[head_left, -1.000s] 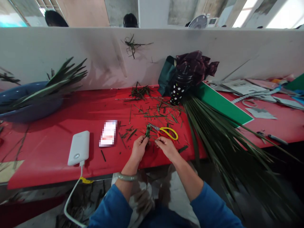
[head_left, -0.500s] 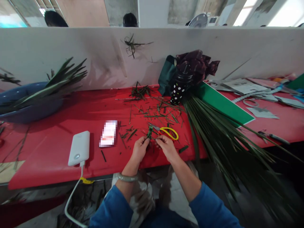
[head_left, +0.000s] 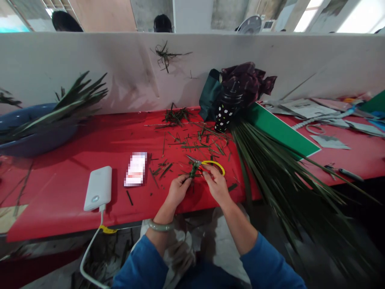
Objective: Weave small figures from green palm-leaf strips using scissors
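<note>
My left hand (head_left: 178, 190) pinches a small green woven leaf piece (head_left: 193, 170) just above the red table (head_left: 75, 188). My right hand (head_left: 217, 182) is closed beside it, fingers resting at the handles of the yellow-handled scissors (head_left: 210, 163), which lie on the table. Whether the right hand grips the scissors or a leaf strip is unclear. Cut leaf scraps (head_left: 192, 142) litter the table beyond both hands.
A bundle of long green leaves (head_left: 279, 172) fans off the table edge at right, beside a green board (head_left: 279, 132) and a flowered black bottle (head_left: 227, 108). A phone (head_left: 136, 169) and a white power bank (head_left: 98, 188) lie left. A blue basin (head_left: 36, 132) holds leaves.
Both hands have shifted slightly right and forward. The right hand has moved from the leaf piece up to the scissors' handles; the left still holds the leaf piece.
</note>
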`<state>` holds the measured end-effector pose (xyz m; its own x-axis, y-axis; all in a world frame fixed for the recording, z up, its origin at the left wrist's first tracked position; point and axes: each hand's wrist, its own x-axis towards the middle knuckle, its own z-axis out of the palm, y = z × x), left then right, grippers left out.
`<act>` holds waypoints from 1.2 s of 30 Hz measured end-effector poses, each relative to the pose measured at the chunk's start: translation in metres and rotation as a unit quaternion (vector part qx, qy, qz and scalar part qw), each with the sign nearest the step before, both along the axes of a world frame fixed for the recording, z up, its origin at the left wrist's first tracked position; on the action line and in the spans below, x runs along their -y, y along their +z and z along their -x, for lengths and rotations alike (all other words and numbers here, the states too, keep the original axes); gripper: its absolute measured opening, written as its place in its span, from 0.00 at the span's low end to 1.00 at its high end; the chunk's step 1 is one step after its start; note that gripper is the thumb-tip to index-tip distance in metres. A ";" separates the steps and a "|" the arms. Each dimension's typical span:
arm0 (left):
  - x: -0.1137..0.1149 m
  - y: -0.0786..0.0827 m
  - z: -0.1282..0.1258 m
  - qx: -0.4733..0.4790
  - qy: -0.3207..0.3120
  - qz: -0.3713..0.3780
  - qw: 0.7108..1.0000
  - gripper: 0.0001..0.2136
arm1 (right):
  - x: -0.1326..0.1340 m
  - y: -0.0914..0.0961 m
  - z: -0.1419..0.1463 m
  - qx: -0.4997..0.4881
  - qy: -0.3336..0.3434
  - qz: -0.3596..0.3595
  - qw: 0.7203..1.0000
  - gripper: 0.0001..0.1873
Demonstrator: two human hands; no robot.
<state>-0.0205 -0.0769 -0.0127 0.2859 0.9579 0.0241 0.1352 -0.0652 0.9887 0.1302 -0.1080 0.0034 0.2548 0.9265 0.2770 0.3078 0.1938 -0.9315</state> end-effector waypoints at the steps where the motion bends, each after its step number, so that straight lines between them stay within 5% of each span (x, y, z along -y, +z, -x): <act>1: 0.000 -0.001 0.000 0.001 0.003 -0.001 1.000 0.09 | 0.001 -0.001 0.003 0.001 -0.009 -0.001 1.000 0.15; 14: -0.001 -0.005 0.000 0.020 0.014 -0.004 1.000 0.09 | 0.015 -0.002 0.014 0.034 -0.099 -0.080 0.991 0.09; 25: -0.001 -0.016 -0.001 0.026 -0.002 -0.012 1.000 0.08 | -0.001 0.025 0.008 0.120 -0.022 -0.064 0.990 0.13; 36: 0.001 -0.002 -0.001 -0.004 -0.009 -0.014 1.000 0.06 | -0.012 0.020 0.012 0.087 -0.025 -0.051 0.995 0.08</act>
